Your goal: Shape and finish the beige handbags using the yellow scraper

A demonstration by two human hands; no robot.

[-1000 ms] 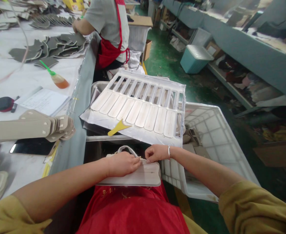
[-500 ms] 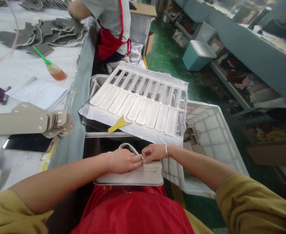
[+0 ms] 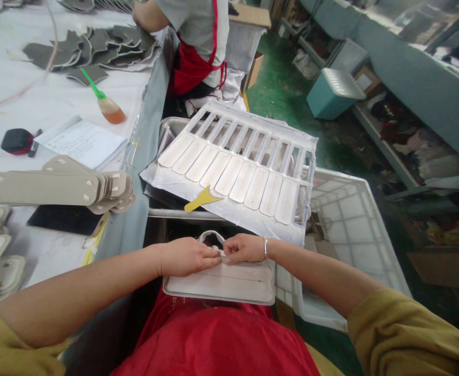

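A cream handbag (image 3: pixel 221 284) with a short looped handle (image 3: pixel 212 235) lies across my lap, its long flat side turned up. My left hand (image 3: pixel 190 256) rests on the bag's upper edge, fingers stretched out and pointing right. Right beside those fingertips, my right hand (image 3: pixel 242 248) is closed in a pinch at the bag's upper edge, near the handle's base. Whatever small part is between its fingertips is hidden. Just beyond the bag, a yellow scraper (image 3: pixel 202 199) lies on a white slotted board (image 3: pixel 229 211) bearing several cream strips.
The table on the left holds a stack of beige strips (image 3: pixel 41 188), a dark phone (image 3: pixel 62 219), paper (image 3: pixel 82 142), a glue bottle (image 3: pixel 112 110) and grey pieces (image 3: pixel 92 49). A white crate (image 3: pixel 350 235) stands to the right. A co-worker (image 3: pixel 201 42) sits ahead.
The view has shifted a little left, so the scene sits further right. Both hands stay at the bag's upper edge, the right one curled there as before.
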